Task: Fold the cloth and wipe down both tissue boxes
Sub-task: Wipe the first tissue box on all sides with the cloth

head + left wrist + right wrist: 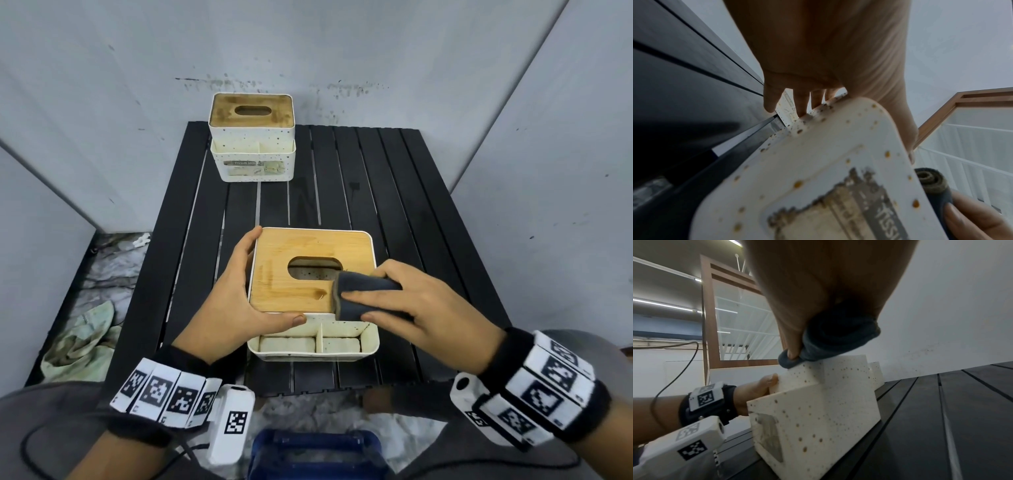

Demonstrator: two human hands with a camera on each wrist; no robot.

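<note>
Grey-walled corner with a black slatted bench (376, 192)

Pale walls (102, 68) are meeting behind it; a crumpled rag (82, 339), possibly, is lying on the marbled floor (113, 270); ceiling strip lights (661, 305) are glowing.

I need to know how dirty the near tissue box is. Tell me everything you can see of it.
The near tissue box is white plastic with brown specks, a bamboo-looking lid with an oval slot, and a divided front tray. It stands upright on the black slatted table. Its front label looks worn. The left hand grips its left side; the right hand presses a folded dark cloth on the lid.
</note>
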